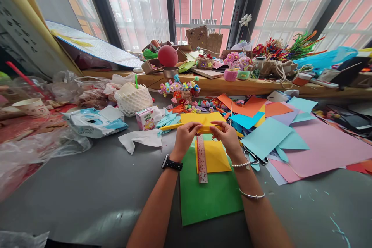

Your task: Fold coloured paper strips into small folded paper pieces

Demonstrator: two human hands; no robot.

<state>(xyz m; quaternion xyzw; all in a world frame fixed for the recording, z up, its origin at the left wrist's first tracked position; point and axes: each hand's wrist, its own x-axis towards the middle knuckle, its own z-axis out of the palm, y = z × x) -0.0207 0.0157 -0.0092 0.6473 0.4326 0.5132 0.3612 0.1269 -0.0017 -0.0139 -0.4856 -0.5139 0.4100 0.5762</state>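
Between them, my left hand (pixel 187 135) and my right hand (pixel 226 137) pinch a narrow folded strip of yellow paper (pixel 205 128), held above the table. Thumbs and fingertips are closed on its two ends. Just behind the strip lies a larger yellow paper sheet (pixel 207 117). Below my hands a patterned ruler (pixel 202 162) rests on a yellow paper square (pixel 217 159), which lies on a green sheet (pixel 210 199). Black-handled scissors (pixel 252 157) sit right of my right wrist, partly under blue paper.
Blue paper (pixel 269 133) and pink paper (pixel 328 143) spread at the right. At the left are a wipes pack (pixel 94 121), a white tissue (pixel 141 139), a small pink box (pixel 145 119) and a netted coconut (pixel 133 99). Craft flowers (pixel 180 87) and a wooden ledge (pixel 203 87) stand behind.
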